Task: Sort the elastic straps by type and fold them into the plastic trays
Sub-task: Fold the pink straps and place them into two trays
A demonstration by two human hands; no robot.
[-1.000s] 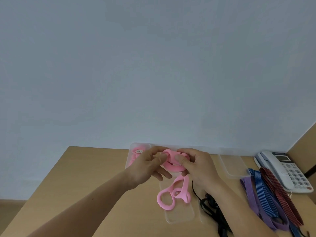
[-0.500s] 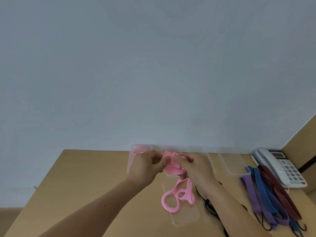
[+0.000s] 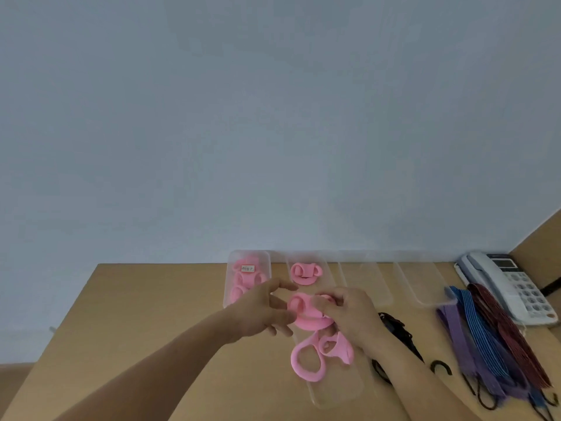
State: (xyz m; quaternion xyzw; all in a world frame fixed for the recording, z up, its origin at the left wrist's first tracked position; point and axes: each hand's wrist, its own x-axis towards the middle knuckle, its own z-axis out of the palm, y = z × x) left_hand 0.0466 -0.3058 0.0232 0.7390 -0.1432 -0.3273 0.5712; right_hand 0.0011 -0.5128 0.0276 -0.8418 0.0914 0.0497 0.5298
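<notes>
Your right hand (image 3: 349, 311) pinches the folded pink strap (image 3: 303, 314) over the second tray (image 3: 334, 388) from the left. Your left hand (image 3: 264, 308) is loose-fingered beside it. The strap looks soft and springy, so grip across the overlapped folds or it will likely uncoil.

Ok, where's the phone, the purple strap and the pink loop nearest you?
phone (image 3: 526, 291), head view, on its keypad.
purple strap (image 3: 457, 332), head view, on its flat middle.
pink loop (image 3: 306, 376), head view, on its near rim.
</notes>
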